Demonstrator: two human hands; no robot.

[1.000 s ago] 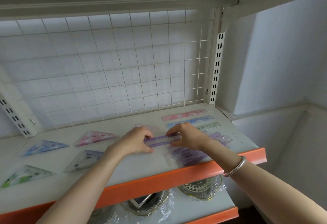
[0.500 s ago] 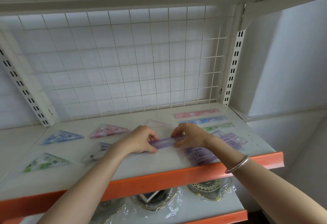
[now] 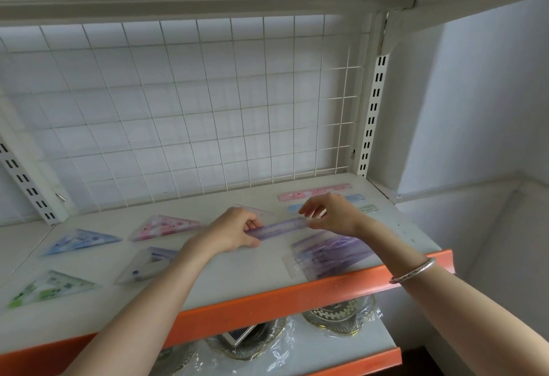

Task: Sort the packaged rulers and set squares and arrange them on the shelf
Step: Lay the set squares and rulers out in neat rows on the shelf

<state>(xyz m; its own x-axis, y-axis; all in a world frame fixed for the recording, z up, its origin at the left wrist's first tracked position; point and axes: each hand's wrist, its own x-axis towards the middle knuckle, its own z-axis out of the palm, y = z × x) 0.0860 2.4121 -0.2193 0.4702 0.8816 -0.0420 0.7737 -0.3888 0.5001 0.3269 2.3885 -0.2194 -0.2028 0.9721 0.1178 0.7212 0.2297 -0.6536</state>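
Note:
A purple ruler [image 3: 277, 228] is held just above the shelf [image 3: 267, 274]. My left hand [image 3: 234, 231] grips its left end, and my right hand [image 3: 332, 215] pinches its right end with the other fingers lifted. Behind my right hand lie a pink ruler [image 3: 315, 192], a blue ruler [image 3: 355, 198] and a green ruler [image 3: 368, 209], the last two partly hidden. A purple packaged set [image 3: 326, 253] lies at the front right. Set squares sit to the left: blue [image 3: 80, 241], pink [image 3: 165, 225], purple [image 3: 148, 262], green [image 3: 52, 286] and a clear one [image 3: 258, 211] behind the hands.
A white wire grid [image 3: 193, 108] backs the shelf, with slotted uprights [image 3: 371, 114] at each side. The shelf has an orange front edge [image 3: 282, 298]. Wrapped round plates [image 3: 338, 314] lie on the lower shelf. Another shelf hangs close overhead.
My right hand has lifted its fingers and shifted right along the purple ruler, which has risen slightly. The view has panned a little to the right.

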